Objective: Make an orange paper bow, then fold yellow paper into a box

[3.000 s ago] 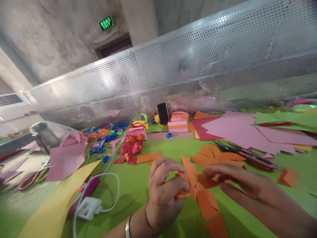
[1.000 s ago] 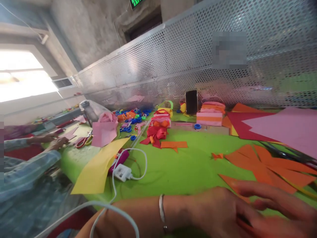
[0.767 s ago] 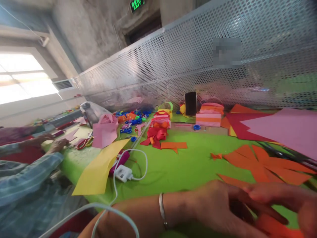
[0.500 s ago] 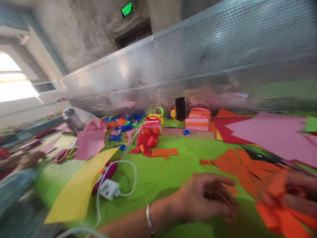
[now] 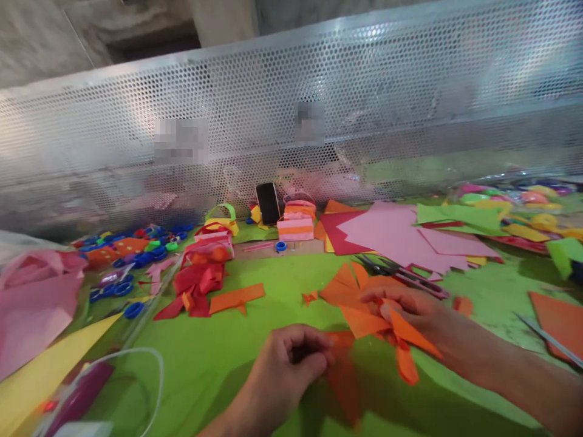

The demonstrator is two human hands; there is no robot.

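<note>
My left hand [image 5: 289,370] is closed, thumb and fingertips pinched at the edge of a blurred orange cut piece [image 5: 344,376] hanging just above the green table. To its right, my right hand [image 5: 416,312] grips a folded orange bow-like piece [image 5: 403,343], whose pointed ends stick out below the fingers. Beneath and behind that hand lies a flat orange petal-shaped cutout [image 5: 339,288], partly covered. A tiny orange bow [image 5: 310,297] lies on the table to the left of the cutout. Black-bladed scissors [image 5: 382,265] rest behind my right hand, partly hidden.
Red bows [image 5: 200,282] and an orange strip [image 5: 237,298] lie left of centre. A phone [image 5: 268,203] leans near a small pink-and-orange bag [image 5: 296,226]. Pink sheets [image 5: 392,233] spread behind. A purple glue gun [image 5: 84,397] with white cable is front left. Perforated metal panel [image 5: 255,115] stands behind.
The view has turned to the right. My left hand has gone from loosely open to pinching an orange piece. My right hand, still holding orange pieces, now shows fully beside the left.
</note>
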